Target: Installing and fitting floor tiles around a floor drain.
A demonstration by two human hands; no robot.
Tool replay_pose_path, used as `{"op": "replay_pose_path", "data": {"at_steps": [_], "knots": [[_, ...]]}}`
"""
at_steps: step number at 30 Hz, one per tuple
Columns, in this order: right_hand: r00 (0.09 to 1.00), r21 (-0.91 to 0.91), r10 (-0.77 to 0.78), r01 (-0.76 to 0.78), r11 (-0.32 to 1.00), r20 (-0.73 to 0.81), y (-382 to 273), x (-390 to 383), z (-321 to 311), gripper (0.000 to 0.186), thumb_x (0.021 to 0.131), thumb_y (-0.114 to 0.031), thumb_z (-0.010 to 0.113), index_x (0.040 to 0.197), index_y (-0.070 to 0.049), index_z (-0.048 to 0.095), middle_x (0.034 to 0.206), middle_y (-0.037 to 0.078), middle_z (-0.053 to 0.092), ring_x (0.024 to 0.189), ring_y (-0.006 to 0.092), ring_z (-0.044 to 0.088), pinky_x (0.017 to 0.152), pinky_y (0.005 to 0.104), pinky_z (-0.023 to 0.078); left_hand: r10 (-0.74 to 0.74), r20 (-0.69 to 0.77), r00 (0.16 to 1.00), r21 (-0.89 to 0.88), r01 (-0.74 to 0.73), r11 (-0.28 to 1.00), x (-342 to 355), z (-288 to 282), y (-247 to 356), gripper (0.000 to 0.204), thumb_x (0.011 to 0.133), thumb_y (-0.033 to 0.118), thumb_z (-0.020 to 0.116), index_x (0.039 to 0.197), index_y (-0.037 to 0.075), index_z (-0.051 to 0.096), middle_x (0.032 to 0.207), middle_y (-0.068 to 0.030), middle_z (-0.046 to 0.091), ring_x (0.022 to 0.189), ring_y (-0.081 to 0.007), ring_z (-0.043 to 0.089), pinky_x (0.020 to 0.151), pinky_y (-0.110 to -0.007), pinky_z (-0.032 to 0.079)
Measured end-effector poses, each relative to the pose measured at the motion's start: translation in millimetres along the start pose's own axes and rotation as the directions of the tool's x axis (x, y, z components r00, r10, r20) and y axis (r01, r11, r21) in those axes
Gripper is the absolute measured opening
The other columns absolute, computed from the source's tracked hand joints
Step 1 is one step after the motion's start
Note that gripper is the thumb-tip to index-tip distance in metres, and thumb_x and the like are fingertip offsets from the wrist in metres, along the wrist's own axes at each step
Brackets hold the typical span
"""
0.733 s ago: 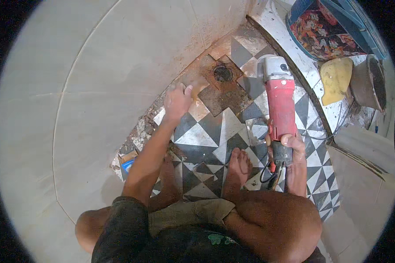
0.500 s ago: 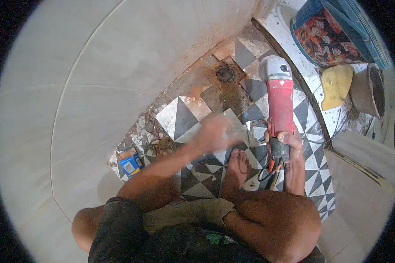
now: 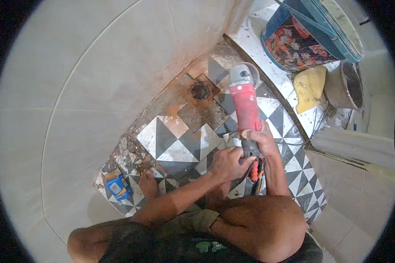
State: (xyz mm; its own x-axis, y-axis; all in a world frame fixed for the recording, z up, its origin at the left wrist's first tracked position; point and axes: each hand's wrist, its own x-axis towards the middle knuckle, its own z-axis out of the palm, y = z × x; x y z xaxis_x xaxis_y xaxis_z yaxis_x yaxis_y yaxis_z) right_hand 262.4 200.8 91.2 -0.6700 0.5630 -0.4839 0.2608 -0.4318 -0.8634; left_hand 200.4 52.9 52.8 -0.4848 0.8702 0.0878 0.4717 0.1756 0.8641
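My right hand point(image 3: 263, 136) is closed round the red angle grinder point(image 3: 245, 107), whose silver head with disc points away from me, above the patterned tile floor point(image 3: 175, 151). My left hand point(image 3: 227, 163) has its fingers curled on the dark rear end of the grinder, where black and orange cords hang. Beyond the grinder, to its left, a dark round drain hole point(image 3: 200, 90) sits in a rusty bare patch of missing tiles point(image 3: 193, 116). The undersides of both hands' fingers are partly hidden.
A blue-and-yellow box point(image 3: 117, 186) lies by broken tile debris point(image 3: 134, 155) along the wall point(image 3: 87, 101) at left. A white ledge point(image 3: 289, 90) on the right holds a blue printed bucket point(image 3: 300, 46), a yellow scraper point(image 3: 309, 83) and a dirty bucket point(image 3: 340, 90). My bare feet are on the floor.
My left hand has moved from over the floor at the left, rightward to the grinder's rear end. The grinder has shifted left and tilted in the view, still in my right hand.
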Motion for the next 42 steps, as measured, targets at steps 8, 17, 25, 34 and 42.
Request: {"op": "replay_pose_path", "data": {"at_steps": [8, 17, 25, 34, 42], "knots": [[0.951, -0.784, -0.231, -0.018, 0.62, -0.204, -20, 17, -39, 0.054, 0.064, -0.025, 0.074, 0.11, 0.0, 0.061, 0.086, 0.015, 0.068, 0.078, 0.0271, 0.066, 0.075, 0.0364, 0.051, -0.083, 0.139, 0.987, 0.483, 0.006, 0.876, 37, -102, -106, 0.056, 0.072, 0.043, 0.078, 0.105, 0.002, 0.061, 0.114, -0.0196, 0.057, 0.104, -0.0371, 0.056, 0.091, -0.047, 0.045], [0.818, -0.985, -0.552, -0.093, 0.147, -0.16, 36, 49, -102, 0.069, 0.069, -0.021, 0.075, 0.131, -0.008, 0.049, 0.097, 0.022, 0.064, 0.086, 0.0417, 0.064, 0.072, 0.0493, 0.052, -0.343, 0.008, 0.939, 0.735, 0.227, 0.639, 45, -152, -153, 0.078, 0.076, 0.047, 0.075, 0.128, -0.005, 0.048, 0.123, -0.025, 0.052, 0.113, -0.0397, 0.053, 0.095, -0.049, 0.044], [0.738, -0.996, -0.67, -0.087, 0.019, -0.077, 57, 58, -117, 0.081, 0.07, -0.029, 0.083, 0.139, -0.009, 0.046, 0.107, 0.016, 0.06, 0.095, 0.0361, 0.06, 0.078, 0.0445, 0.05, -0.471, -0.044, 0.881, 0.701, 0.363, 0.614, 44, -160, -156, 0.069, 0.08, 0.052, 0.07, 0.12, -0.002, 0.056, 0.116, -0.0244, 0.056, 0.113, -0.0393, 0.055, 0.093, -0.049, 0.046], [0.697, -0.998, -0.717, -0.044, -0.055, 0.009, 65, 63, -126, 0.087, 0.066, -0.036, 0.085, 0.139, -0.008, 0.046, 0.107, 0.019, 0.061, 0.094, 0.0378, 0.061, 0.079, 0.0453, 0.05, -0.643, -0.04, 0.765, 0.612, 0.527, 0.589, 55, -171, -153, 0.066, 0.092, 0.059, 0.05, 0.111, -0.003, 0.061, 0.101, -0.0326, 0.064, 0.102, -0.0459, 0.063, 0.089, -0.055, 0.048], [0.671, -0.995, -0.741, -0.05, -0.08, 0.026, 77, 64, -131, 0.087, 0.067, -0.047, 0.081, 0.137, -0.007, 0.048, 0.112, 0.024, 0.06, 0.099, 0.0413, 0.06, 0.08, 0.0473, 0.05, -0.638, -0.066, 0.767, 0.682, 0.502, 0.532, 50, -198, -154, 0.067, 0.097, 0.058, 0.037, 0.105, -0.002, 0.067, 0.101, -0.0321, 0.065, 0.099, -0.0493, 0.062, 0.089, -0.056, 0.047]]}}
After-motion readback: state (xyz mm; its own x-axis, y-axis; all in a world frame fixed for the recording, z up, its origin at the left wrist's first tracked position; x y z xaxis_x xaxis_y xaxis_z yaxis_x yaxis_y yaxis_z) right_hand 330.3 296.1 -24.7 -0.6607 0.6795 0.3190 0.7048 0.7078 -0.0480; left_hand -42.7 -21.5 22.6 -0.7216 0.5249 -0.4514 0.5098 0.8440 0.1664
